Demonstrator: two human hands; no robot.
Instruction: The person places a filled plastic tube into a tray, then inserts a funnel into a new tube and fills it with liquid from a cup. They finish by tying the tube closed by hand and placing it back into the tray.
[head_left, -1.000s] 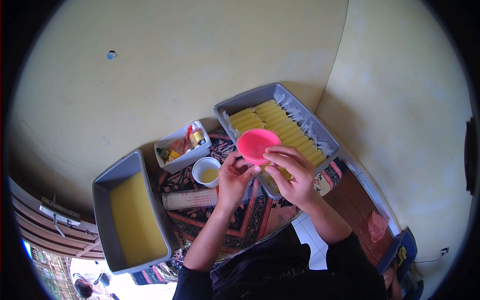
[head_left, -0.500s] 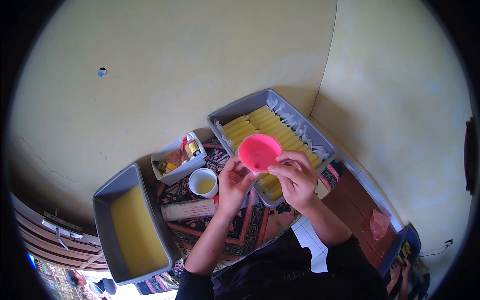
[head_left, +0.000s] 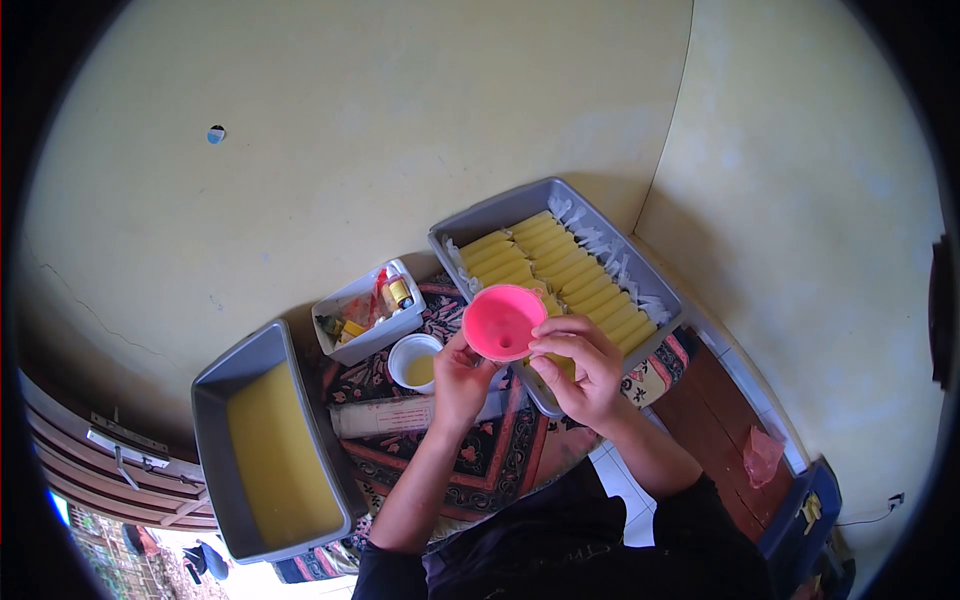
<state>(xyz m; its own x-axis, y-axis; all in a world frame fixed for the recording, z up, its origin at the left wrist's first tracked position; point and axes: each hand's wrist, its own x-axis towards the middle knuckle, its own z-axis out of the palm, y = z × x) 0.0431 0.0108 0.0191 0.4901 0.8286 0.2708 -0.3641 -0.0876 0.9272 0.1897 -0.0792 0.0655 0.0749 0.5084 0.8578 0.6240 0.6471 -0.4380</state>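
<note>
A pink funnel point(head_left: 497, 318) is held up over the table, its wide mouth facing me and its dark hole showing at the bottom. My left hand point(head_left: 463, 388) is closed around its lower left side. The fingers of my right hand point(head_left: 585, 368) pinch its right rim. Behind it lies a grey tub point(head_left: 448, 228) with rows of yellow-filled plastic tubes point(head_left: 560, 262) tied off at their ends. A white cup point(head_left: 398, 352) of yellow liquid stands left of my left hand. Beneath that wrist lies a packet of clear plastic point(head_left: 380, 416), partly covered.
Another grey tub point(head_left: 284, 345), holding yellow liquid point(head_left: 280, 460), stands at the left. A small grey bin point(head_left: 375, 342) with bottles sits by the wall. The patterned cloth point(head_left: 480, 480) covers the table. A blue container point(head_left: 795, 520) and a pink plastic bag point(head_left: 763, 455) are at the lower right.
The funnel has come down slightly to the left and turned, showing more of its hole. My right fingers have shifted on the rim. Another person's hands have left the blue container.
</note>
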